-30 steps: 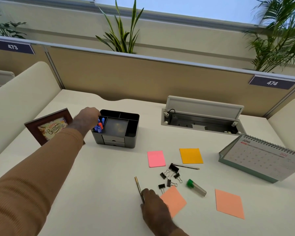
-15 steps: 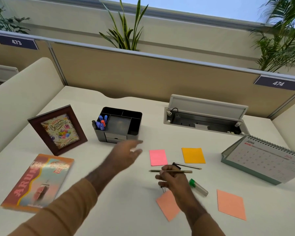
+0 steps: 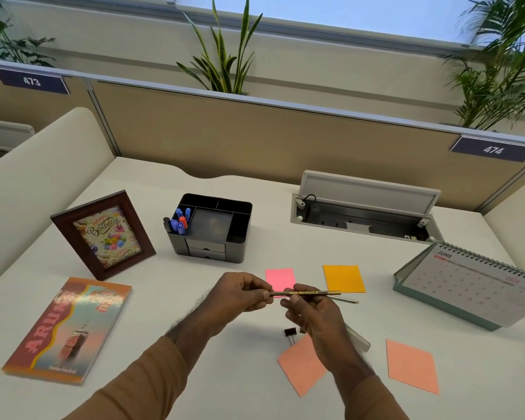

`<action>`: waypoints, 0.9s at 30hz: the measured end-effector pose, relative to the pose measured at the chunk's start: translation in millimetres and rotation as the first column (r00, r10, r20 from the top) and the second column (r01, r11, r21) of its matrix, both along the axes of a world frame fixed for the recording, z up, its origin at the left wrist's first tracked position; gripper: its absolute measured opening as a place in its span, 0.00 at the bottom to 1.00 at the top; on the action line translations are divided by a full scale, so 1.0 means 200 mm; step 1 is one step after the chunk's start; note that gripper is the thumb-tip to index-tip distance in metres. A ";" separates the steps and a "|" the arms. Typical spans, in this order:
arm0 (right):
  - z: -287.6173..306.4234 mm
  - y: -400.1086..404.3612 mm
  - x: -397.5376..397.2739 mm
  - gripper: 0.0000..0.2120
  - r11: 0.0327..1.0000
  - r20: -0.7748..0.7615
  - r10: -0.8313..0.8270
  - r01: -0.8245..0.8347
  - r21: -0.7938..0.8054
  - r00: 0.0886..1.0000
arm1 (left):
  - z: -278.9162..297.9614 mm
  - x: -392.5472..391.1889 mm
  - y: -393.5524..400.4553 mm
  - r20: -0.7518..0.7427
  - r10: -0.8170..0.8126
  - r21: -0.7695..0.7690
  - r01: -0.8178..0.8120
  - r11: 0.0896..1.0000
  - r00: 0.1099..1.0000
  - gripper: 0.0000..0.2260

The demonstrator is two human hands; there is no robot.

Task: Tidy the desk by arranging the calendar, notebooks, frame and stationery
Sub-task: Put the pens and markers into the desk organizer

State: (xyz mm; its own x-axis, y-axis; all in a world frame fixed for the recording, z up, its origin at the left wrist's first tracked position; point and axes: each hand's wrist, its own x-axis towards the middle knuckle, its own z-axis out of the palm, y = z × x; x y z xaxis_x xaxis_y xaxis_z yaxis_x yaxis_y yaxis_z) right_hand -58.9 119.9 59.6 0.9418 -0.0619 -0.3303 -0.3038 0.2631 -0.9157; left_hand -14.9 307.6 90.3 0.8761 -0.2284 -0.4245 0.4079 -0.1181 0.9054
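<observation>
White counter [image 3: 152, 344], cubicle partition behind. Both my hands, left hand [image 3: 240, 295] and right hand [image 3: 311, 312], pinch one pencil [image 3: 305, 293] above the middle. Organizer [image 3: 212, 227] holds markers; sticky notes [image 3: 343, 278], binder clip [image 3: 290, 333], second pencil unsorted. Frame [image 3: 103, 234] and calendar [image 3: 473, 283] already stand.

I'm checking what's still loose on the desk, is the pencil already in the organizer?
No, the pencil is held level above the desk between the left hand and right hand, in front of the organizer.

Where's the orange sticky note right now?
In the head view, the orange square sticky note lies flat on the white desk, right of centre, between the pink sticky note and the grey desk calendar.
</observation>
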 end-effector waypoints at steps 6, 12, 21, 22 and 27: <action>-0.23 -0.30 0.10 0.14 0.519 0.005 0.087 -0.041 -0.854 0.996 | 0.04 0.12 0.16 0.199 0.164 0.087 -0.184 0.979 0.966 0.05; -0.30 -0.52 0.12 0.15 -0.001 -0.159 0.097 -0.160 -0.987 0.982 | 0.25 0.37 0.45 0.592 0.236 0.313 -0.490 0.814 0.770 0.05; -0.41 -0.59 0.11 0.06 -0.256 -0.249 0.112 -0.215 -0.943 0.962 | 0.34 0.73 0.68 0.778 -0.051 0.565 -0.662 0.493 0.626 0.09; -0.41 -0.59 0.11 0.06 -0.237 -0.257 0.112 -0.225 -0.945 0.960 | 0.32 0.76 0.68 0.756 -0.102 0.612 -0.641 0.463 0.647 0.09; -0.39 -0.61 0.10 0.07 -0.178 -0.253 0.111 -0.231 -0.956 0.961 | 0.19 0.93 0.65 0.597 -0.261 0.793 -0.508 0.337 0.759 0.11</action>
State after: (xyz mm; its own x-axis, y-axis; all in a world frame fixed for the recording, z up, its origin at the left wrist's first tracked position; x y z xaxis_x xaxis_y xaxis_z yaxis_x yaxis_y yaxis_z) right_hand -38.7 -2.4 -19.2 0.9694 -0.2076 -0.1310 -0.2146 -0.9758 -0.0412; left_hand 170.7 438.0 128.8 0.9540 0.0788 0.2892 0.0004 -0.9652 0.2615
